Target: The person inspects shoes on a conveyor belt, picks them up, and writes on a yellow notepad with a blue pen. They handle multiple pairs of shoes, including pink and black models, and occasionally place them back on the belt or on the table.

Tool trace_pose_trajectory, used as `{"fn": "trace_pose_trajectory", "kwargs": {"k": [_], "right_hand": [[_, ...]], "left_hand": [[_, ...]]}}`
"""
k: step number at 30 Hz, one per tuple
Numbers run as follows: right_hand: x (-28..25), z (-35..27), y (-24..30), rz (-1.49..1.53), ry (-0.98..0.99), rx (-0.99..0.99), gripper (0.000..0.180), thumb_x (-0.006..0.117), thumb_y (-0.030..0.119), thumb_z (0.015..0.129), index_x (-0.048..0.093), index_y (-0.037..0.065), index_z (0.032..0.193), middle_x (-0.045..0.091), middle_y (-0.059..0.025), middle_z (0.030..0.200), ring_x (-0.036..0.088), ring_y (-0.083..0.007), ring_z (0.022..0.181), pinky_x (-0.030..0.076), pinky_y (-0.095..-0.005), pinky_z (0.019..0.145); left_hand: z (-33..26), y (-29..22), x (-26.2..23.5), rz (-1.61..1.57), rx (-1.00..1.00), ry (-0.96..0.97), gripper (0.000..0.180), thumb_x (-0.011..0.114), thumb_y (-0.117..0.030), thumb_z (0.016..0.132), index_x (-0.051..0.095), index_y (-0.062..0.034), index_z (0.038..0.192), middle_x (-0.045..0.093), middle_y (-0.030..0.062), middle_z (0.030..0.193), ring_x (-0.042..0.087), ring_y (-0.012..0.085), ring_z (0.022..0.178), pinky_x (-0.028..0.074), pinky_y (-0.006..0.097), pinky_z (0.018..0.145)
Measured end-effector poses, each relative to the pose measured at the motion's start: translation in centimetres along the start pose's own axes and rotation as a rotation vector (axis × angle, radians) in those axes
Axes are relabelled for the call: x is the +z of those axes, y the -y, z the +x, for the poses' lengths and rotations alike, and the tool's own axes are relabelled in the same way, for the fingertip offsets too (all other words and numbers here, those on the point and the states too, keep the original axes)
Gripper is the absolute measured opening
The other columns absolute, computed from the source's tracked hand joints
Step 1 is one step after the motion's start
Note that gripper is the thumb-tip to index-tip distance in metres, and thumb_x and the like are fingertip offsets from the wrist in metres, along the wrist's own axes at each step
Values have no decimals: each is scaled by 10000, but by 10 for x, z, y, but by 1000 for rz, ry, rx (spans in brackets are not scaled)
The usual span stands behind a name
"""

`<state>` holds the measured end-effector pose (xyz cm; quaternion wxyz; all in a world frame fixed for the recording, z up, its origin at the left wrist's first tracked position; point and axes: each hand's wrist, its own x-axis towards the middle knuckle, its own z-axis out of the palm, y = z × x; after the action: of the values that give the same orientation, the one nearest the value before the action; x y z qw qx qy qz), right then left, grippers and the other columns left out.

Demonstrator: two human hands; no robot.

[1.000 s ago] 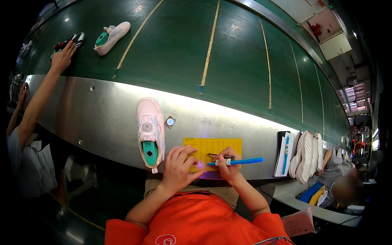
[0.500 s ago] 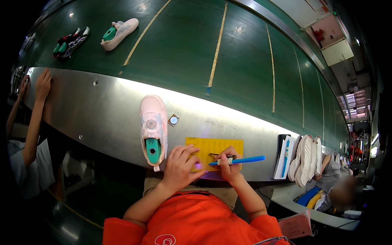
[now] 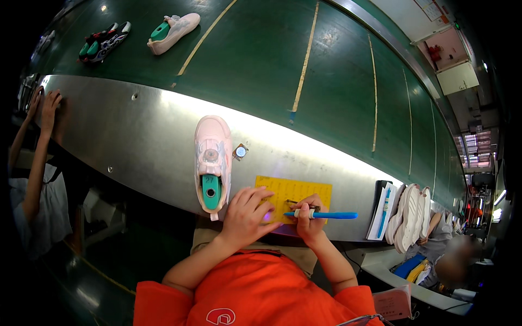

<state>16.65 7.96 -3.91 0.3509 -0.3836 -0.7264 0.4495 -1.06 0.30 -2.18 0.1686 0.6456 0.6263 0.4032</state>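
Observation:
A yellow sheet printed with a grid (image 3: 304,187) lies on the metal ledge in front of me. My left hand (image 3: 247,214) rests on its left edge with fingers stretched out and slightly bent; a small purple glow shows beside them. Over the sheet's lower right part, my right hand (image 3: 310,220) grips a blue pen (image 3: 340,215), which lies slantwise across the fingers. A small dark metal tool (image 3: 293,203) also sticks out from that hand; its kind is unclear. Left of the sheet sits a pink shoe (image 3: 212,136), toe pointing away, with a green insert (image 3: 211,185) inside.
A small round-faced metal piece (image 3: 241,151) lies beside the shoe. Rightward are a holder with papers and a pen (image 3: 382,212) and several white soles (image 3: 408,217). The green belt (image 3: 250,65) carries a pink shoe (image 3: 173,33) and dark shoes (image 3: 106,42). Another person's hands (image 3: 49,106) rest at far left.
The whole view has shifted, so the ledge, shoe and sheet appear a little farther right and higher. Both my hands stay at the sheet, the right one still gripping the pen.

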Motion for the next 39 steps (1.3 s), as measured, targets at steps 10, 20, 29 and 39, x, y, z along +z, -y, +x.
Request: {"fn": "trace_pose_trajectory", "kwargs": {"k": [10,20,29,39], "right_hand": [[7,5,12,-8,-79,67,199,484,124,852,523,14,690,519,-76,564,505,-144,457,389,-257,444],[9,6,13,-5,-92,77,211,466,123,866,513,17,690,498,-56,571,480,-116,460,372,-244,447],[13,10,18,5,-69,78,218,429,176,902,446,29,742,518,-53,587,443,-69,433,362,-204,412],[16,11,16,-7,-58,28,206,426,183,912,425,35,769,534,-60,618,442,-53,444,367,-184,402]], "left_hand": [[0,-1,3,25,-9,-50,240,743,-248,624,581,-100,721,559,34,1022,532,239,1016,394,406,886],[0,-1,3,27,-4,-44,246,741,-256,627,583,-100,733,561,33,1026,537,231,1003,398,406,890],[-1,-1,0,20,0,-3,295,725,-272,632,584,-82,808,538,47,1045,501,222,1034,381,400,930],[1,-2,-2,17,-2,-45,265,742,-269,626,584,-93,744,562,31,1023,550,221,969,408,396,898]]}}
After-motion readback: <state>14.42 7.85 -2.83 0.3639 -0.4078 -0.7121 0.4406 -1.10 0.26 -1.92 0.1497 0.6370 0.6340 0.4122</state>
